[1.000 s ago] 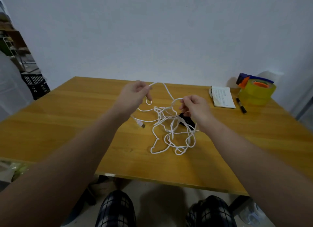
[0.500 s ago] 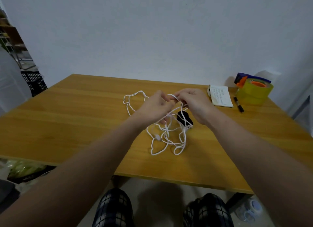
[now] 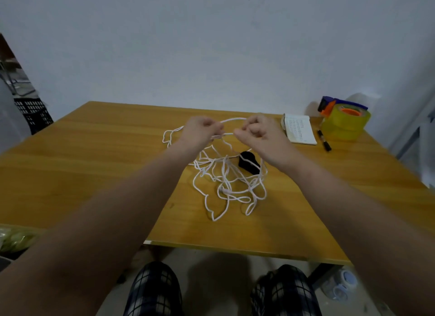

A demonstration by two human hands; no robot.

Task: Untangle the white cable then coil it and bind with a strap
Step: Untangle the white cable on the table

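A tangled white cable (image 3: 227, 186) lies in loose loops on the wooden table (image 3: 98, 169), partly lifted. My left hand (image 3: 200, 133) pinches a strand of it above the table. My right hand (image 3: 256, 134) grips another strand close beside it, fingers curled. A loop of cable arcs between the two hands, and a further loop trails on the table left of my left hand. A black strap (image 3: 248, 163) lies under the tangle, just below my right hand.
A small notebook (image 3: 299, 132) and a black pen (image 3: 324, 143) lie at the back right. Beside them stand yellow tape rolls with a dispenser (image 3: 343, 120). A black crate (image 3: 33, 113) sits on the floor at the far left. The wall runs behind the table.
My left hand came in from the left to meet the right one. Both hands then rose a little and drew slightly apart, opening the tangle into wider loops.
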